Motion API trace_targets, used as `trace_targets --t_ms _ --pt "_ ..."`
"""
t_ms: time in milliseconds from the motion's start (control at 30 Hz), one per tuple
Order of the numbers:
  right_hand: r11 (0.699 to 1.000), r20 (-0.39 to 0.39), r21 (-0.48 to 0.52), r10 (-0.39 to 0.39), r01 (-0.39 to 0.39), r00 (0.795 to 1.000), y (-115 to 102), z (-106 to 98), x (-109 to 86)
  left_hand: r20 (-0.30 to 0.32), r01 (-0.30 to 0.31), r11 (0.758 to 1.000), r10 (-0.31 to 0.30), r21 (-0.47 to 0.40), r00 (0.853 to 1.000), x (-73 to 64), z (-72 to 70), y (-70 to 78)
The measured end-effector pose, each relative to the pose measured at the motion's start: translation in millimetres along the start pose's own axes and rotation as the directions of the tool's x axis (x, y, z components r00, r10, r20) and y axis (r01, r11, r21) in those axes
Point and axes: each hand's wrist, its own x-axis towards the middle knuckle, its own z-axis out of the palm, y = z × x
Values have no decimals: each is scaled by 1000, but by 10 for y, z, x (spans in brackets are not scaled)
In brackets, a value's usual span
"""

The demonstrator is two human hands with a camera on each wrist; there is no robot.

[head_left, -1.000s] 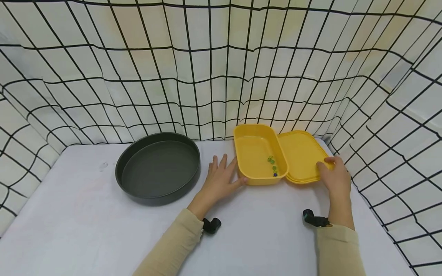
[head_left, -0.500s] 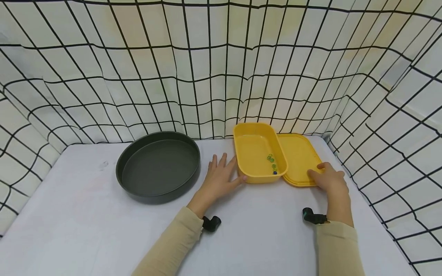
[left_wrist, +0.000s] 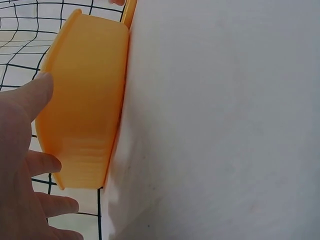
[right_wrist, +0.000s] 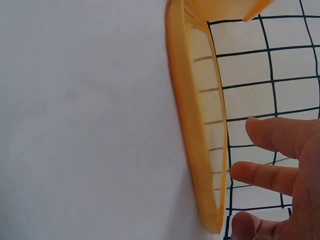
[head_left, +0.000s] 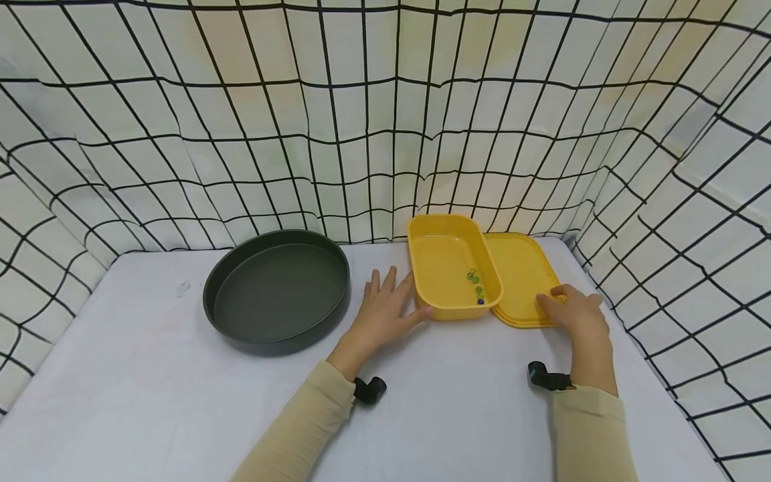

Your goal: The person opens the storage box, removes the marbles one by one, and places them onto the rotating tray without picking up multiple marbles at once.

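Observation:
A yellow rectangular container (head_left: 442,258) stands at the back of the white table, with several small green pieces (head_left: 475,280) and a dark blue one inside. Against its left side rests my left hand (head_left: 381,314), fingers spread and thumb near the front corner. In the left wrist view the thumb (left_wrist: 42,92) lies by the container's rim. The matching yellow lid (head_left: 519,281) lies flat to the right of the container. My right hand (head_left: 577,313) is at the lid's right edge, fingers extended; in the right wrist view the fingers (right_wrist: 265,175) appear just off the rim.
A round dark grey pan (head_left: 280,288) stands on the table (head_left: 150,381) to the left of my left hand. White walls covered with black netting (head_left: 367,120) rise behind and to the right, close to the container and lid.
My right hand has lowered the lid's right edge and moved slightly left and toward me; the lid now lies flat. From half a second ago to now, almost nothing differs. The left hand has stayed put.

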Motion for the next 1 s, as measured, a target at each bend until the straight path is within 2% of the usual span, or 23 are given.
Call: trace_targets --t_ms 167,333,500,667,733,800,900,1000 --pt "996 -58 -30 -85 83 995 -90 -18 -3 -16 -2 1000 2 -1 1000 0 -8 2" --pt "967 -76 -15 -255 254 964 -247 6 -70 -24 -9 1000 9 10 1000 1 -15 16" --pt "913 -108 18 -404 408 908 -456 46 -174 -35 -11 1000 11 -4 999 3 -51 59" --pt "833 -175 6 -544 553 821 -718 160 -193 -33 2 1000 -2 9 999 -2 -86 52" --pt "798 -173 -8 -595 603 785 -827 211 -176 -28 1 1000 -1 19 1000 1 -86 54" --pt "770 -157 -30 -634 638 757 -935 253 -157 -25 -3 1000 4 31 1000 6 -78 56" --pt "748 -109 -70 -664 660 740 -1072 299 -131 -24 -15 998 16 56 1000 4 -54 54" --pt "738 -50 -133 -672 662 739 -1178 334 -112 -30 -19 997 21 73 999 -18 -41 47"
